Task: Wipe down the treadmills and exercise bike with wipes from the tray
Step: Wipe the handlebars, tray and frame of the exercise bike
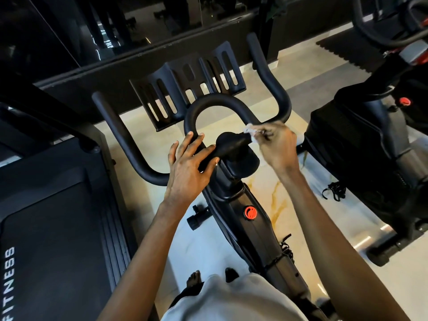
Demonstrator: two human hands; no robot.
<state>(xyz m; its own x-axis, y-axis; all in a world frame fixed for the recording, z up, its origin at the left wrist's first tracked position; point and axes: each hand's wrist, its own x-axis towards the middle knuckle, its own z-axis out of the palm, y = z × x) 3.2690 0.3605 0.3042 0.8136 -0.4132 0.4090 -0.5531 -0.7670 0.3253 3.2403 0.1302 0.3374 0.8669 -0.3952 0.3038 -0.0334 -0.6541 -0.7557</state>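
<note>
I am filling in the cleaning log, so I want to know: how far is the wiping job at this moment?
Done: nothing can be confirmed; no surface shows clear wipe marks.
In hand: the right hand holds a wipe against the handlebar of the exercise bike, while the left hand rests on that bar.
Left: probably the rest of the bike; the treadmill beside it may also be pending.

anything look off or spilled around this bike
Nothing spilled or damaged. The yellow streaks on the floor look like marble veining, not a stain. Only a loose black strap lies beside the neighbouring bike.
</note>
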